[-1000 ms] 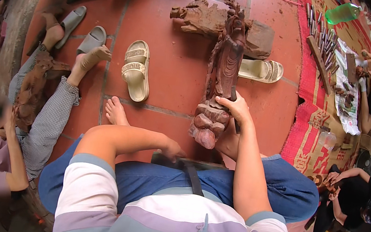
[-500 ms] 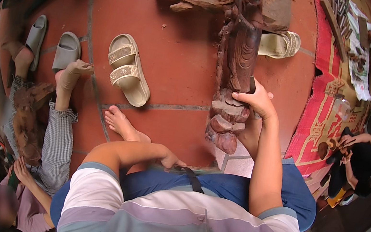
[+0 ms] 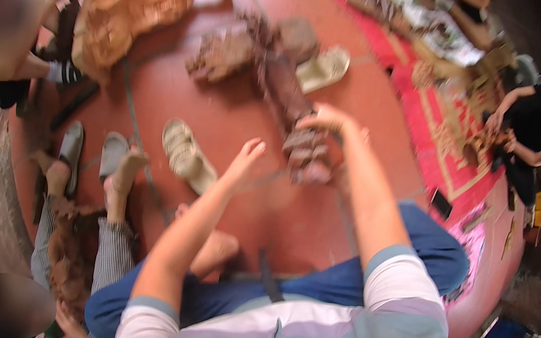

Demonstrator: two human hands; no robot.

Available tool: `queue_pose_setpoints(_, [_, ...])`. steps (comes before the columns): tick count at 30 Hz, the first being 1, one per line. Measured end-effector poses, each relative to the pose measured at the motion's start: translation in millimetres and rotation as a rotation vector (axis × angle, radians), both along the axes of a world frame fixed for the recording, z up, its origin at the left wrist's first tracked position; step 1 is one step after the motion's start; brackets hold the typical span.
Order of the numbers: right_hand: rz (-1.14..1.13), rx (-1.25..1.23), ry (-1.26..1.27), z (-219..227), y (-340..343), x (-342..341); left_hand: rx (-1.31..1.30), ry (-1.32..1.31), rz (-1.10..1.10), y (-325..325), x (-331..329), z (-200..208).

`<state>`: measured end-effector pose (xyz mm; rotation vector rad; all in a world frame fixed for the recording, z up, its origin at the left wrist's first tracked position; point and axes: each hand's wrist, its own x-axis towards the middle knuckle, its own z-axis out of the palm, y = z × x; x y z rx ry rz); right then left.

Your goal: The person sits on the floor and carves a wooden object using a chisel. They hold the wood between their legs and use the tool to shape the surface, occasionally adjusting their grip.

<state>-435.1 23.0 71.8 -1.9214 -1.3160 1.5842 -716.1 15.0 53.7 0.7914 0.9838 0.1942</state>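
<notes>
A dark reddish-brown carved wooden statue (image 3: 281, 91) lies at a slant, its far part on a rough wooden block (image 3: 225, 55). Its lumpy base points back toward me. My right hand (image 3: 330, 120) grips the statue just above that base, thumb on top; the rest of its fingers are hidden behind the wood. Left of the base, my left hand (image 3: 248, 155) is raised over the red tile floor, empty, with its fingers stretched out. It does not touch the statue. The picture is blurred by motion.
Beige sandals (image 3: 187, 156) lie on the floor. At left sits a person with grey slippers (image 3: 72, 148) by their feet. Beyond stands a large orange-brown carving (image 3: 132, 13). A red mat (image 3: 426, 123) with tools runs along the right, where another person (image 3: 538, 133) works.
My left hand has lifted from near my lap and reached forward toward the statue. The view has swung, so the statue now appears tilted and farther left. My right hand keeps its grip.
</notes>
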Motion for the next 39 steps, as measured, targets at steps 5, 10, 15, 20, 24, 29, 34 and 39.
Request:
queue_pose_setpoints(5, [-0.052, -0.111, 0.057, 18, -8, -2, -0.056, -0.243, 0.233, -3, 56, 35])
queue_pose_setpoints(10, [-0.055, -0.097, 0.024, 15, -8, -18, -0.216, -0.216, 0.250, 5, 56, 24])
queue_pose_setpoints(15, [-0.131, -0.047, 0.008, 14, -19, -21, -0.234, -0.367, 0.302, -5, 62, 50])
queue_pose_setpoints(20, [-0.278, 0.015, 0.259, 4, -33, -71, -0.047, -0.287, 0.351, 0, 34, -20])
queue_pose_setpoints(24, [-0.282, -0.123, 0.304, 2, -52, -101, 0.016, -0.256, 0.378, -16, -3, -28])
queue_pose_setpoints(29, [-0.264, 0.039, 0.445, 6, -72, -130, 0.121, -0.237, 0.424, -40, -31, -8])
queue_pose_setpoints(34, [-0.213, 0.099, 0.525, 26, -98, -138, 0.216, -0.286, 0.421, -75, -41, 39])
queue_pose_setpoints(39, [-0.168, 0.050, 0.479, 42, -132, -156, 0.231, -0.238, 0.401, -109, -61, 39])
